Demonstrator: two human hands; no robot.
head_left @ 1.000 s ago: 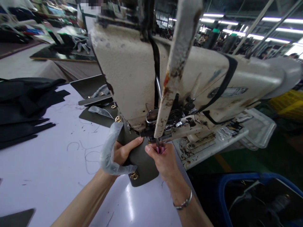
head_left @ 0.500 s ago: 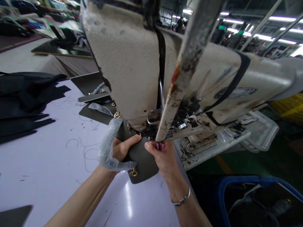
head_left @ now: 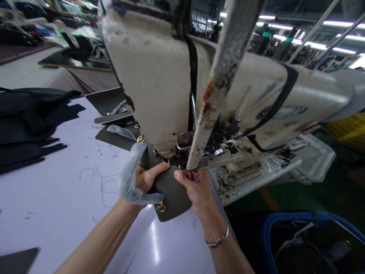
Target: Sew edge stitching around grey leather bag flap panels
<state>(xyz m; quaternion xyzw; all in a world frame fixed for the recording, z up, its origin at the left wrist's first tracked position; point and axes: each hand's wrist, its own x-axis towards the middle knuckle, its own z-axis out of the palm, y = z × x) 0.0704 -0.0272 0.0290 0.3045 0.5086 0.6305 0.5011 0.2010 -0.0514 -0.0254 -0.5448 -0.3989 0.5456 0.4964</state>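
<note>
A dark olive leather flap (head_left: 172,198) with gold rings lies under the head of a worn cream sewing machine (head_left: 159,83). My left hand (head_left: 145,179) grips the flap's left edge, thumb on top, with clear plastic wrap (head_left: 129,179) bunched over the hand. My right hand (head_left: 196,188) is closed on a small pink-handled tool (head_left: 193,176) and pinches the flap just below the machine's foot. A silver bracelet (head_left: 218,240) sits on the right wrist. The needle area is hidden behind a rusty white bar (head_left: 219,83).
More olive pieces with gold hardware (head_left: 116,125) lie behind the machine on the white table (head_left: 57,198). Black leather strips (head_left: 31,125) are piled at the left. A blue bin (head_left: 313,243) stands low at the right. Loose thread scraps (head_left: 102,182) dot the table.
Both hands and the flap stayed nearly still under the machine head; the view came slightly closer to the machine over the last second.
</note>
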